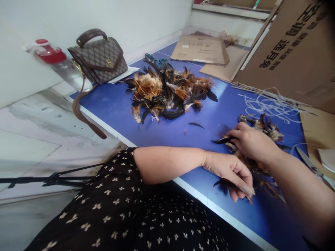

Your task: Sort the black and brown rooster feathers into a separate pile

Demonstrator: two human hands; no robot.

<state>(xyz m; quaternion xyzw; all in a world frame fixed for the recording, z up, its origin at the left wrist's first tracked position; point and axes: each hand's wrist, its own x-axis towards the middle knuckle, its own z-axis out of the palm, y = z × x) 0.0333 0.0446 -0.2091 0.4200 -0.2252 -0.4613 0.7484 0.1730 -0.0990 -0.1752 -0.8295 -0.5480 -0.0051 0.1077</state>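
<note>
My left hand [231,174] is closed near the table's front edge, pinching feathers [222,182]. Their dark ends stick out behind the fingers and pale quill ends show at the fingertips. Farther up, my right hand [255,143] is at a smaller pile of feathers [270,127], its fingers closed on a black feather [222,140] that points left. Part of this pile is hidden under the right hand and forearm. A big heap of brown, orange and black feathers [170,90] lies across the table, apart from both hands.
Scissors [310,162] lie by my right forearm, beside loose white strings [269,106]. A large cardboard box [295,52] stands at right, with flat cardboard [197,50] behind. At left are a patterned handbag [101,59] and a red-capped bottle [62,64]. One loose feather [196,124] lies mid-table.
</note>
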